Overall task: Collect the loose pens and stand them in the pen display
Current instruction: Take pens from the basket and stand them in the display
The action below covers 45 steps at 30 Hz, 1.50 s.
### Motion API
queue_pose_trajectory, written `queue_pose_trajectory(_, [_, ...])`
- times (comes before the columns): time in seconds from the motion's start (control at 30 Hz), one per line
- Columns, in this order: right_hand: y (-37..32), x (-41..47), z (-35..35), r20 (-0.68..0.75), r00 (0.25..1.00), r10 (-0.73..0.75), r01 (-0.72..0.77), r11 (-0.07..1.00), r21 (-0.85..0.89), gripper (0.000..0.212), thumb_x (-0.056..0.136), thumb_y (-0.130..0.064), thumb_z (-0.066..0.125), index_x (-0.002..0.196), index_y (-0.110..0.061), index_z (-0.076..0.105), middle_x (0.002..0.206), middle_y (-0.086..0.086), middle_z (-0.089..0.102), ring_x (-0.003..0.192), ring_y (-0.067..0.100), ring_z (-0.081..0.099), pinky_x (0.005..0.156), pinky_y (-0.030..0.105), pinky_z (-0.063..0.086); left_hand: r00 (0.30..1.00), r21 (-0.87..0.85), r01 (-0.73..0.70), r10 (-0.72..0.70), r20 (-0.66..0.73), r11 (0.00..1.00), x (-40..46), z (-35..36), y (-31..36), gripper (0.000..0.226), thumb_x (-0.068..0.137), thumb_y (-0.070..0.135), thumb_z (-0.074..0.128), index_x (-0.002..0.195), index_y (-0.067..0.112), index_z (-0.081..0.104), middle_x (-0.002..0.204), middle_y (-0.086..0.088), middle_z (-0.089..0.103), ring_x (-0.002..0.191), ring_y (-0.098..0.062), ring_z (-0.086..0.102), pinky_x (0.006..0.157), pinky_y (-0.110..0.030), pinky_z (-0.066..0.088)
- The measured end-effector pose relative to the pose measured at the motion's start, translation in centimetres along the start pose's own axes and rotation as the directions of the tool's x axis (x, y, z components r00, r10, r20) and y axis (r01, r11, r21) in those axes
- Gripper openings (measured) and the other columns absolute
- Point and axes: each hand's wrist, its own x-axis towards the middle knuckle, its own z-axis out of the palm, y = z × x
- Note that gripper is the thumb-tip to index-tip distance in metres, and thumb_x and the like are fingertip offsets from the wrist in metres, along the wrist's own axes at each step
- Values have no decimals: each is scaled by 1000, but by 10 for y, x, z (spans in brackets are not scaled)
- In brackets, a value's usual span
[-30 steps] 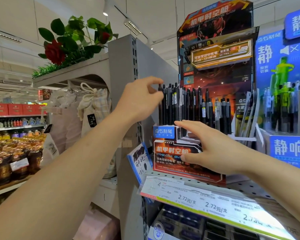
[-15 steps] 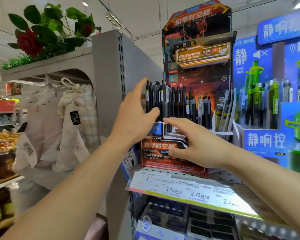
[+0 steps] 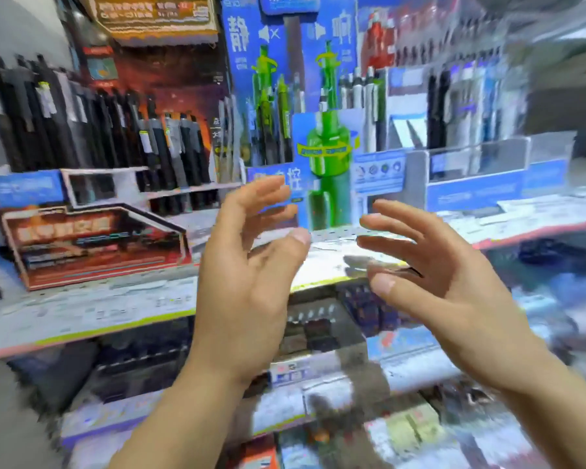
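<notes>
Now we hover left hand (image 3: 247, 275) and right hand (image 3: 444, 282) before shelf (image 3: 92, 309), both spread, holding nothing. Loose pens not discernible through blur; we steady gaze first. Pen display (image 3: 92, 238) far left, black pens (image 3: 92, 130) upright.

Glossy printed cardboard forms the red-and-black pen display (image 3: 92, 238) and the blue display (image 3: 295, 106) beside it — each stocked with smooth plastic pens (image 3: 92, 130) — on a matt, perforated metal shelf (image 3: 335, 235) edged with paper price strips (image 3: 92, 313).
</notes>
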Motion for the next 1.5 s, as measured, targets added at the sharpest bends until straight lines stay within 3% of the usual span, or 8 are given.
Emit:
queue_pose_trajectory(0.23, [-11, -54, -125, -272, 958, 90, -140, 976, -168, 57, 73, -34, 77, 126, -42, 60, 130, -10, 67, 122, 12, 64, 95, 27, 53, 929, -163, 113, -47, 367, 980, -10, 154, -21, 40, 81, 26, 70, 116, 37, 55, 122, 19, 65, 119, -6, 61, 89, -24, 52])
queue_pose_trajectory(0.6, [-11, -97, -376, -625, 763, 164, -368, 905, -213, 47, 73, -31, 75, 117, -45, 64, 126, -7, 66, 112, 7, 66, 101, 39, 52, 831, -76, 63, -11, 557, 995, 24, 427, -40, 40, 85, 25, 72, 120, 33, 54, 122, 10, 61, 115, -6, 59, 102, -31, 49])
queue_pose_trajectory(0.97, [12, -55, -588, -577, 789, 210, -461, 823, -332, 52, 88, -27, 78, 132, -43, 55, 127, -13, 61, 108, 1, 66, 89, 28, 57, 725, 344, -115, -158, 671, 932, 124, 636, -68, 52, 87, 37, 69, 135, 28, 51, 128, 6, 61, 117, -15, 57, 101, -32, 43])
queue_pose_trajectory(1.07, [35, -32, -631, -551, 806, 214, -463, 809, -362, 54, 88, -31, 77, 136, -42, 53, 126, -15, 59, 106, -2, 66, 83, 21, 56, 659, 401, -106, -238, 714, 910, 148, 677, -87, 55, 88, 40, 68, 137, 29, 48, 126, 7, 60, 116, -16, 58, 100, -37, 47])
queue_pose_trajectory(1.2, [71, 3, -690, -561, 802, 207, -479, 784, -395, 54, 88, -33, 77, 136, -42, 53, 126, -12, 60, 116, 8, 62, 98, 36, 53, 640, 426, -119, -259, 723, 897, 179, 725, -124, 54, 88, 44, 68, 136, 32, 47, 123, 10, 61, 109, -13, 60, 88, -30, 46])
queue_pose_trajectory(1.3, [100, 31, -732, -545, 814, 203, -492, 740, -459, 52, 90, -33, 75, 136, -42, 53, 125, -14, 62, 108, -2, 62, 81, 18, 51, 648, 450, -110, -280, 708, 886, 203, 762, -161, 54, 89, 46, 66, 137, 32, 46, 118, 12, 61, 92, -2, 59, 72, -23, 45])
queue_pose_trajectory(1.4, [124, 59, -773, -528, 818, 226, -516, 693, -503, 46, 91, -33, 74, 132, -43, 56, 122, -17, 64, 104, -3, 65, 73, 15, 49, 641, 502, -96, -332, 692, 859, 228, 798, -197, 57, 90, 47, 65, 140, 31, 44, 121, 8, 61, 93, -5, 58, 69, -24, 43])
queue_pose_trajectory(1.5, [141, 85, -810, -489, 835, 254, -524, 641, -561, 43, 90, -34, 73, 130, -43, 59, 120, -17, 66, 105, -1, 64, 85, 23, 48, 619, 545, -119, -368, 694, 830, 247, 830, -225, 59, 91, 46, 63, 143, 29, 41, 138, 3, 55, 104, -14, 52, 76, -26, 40])
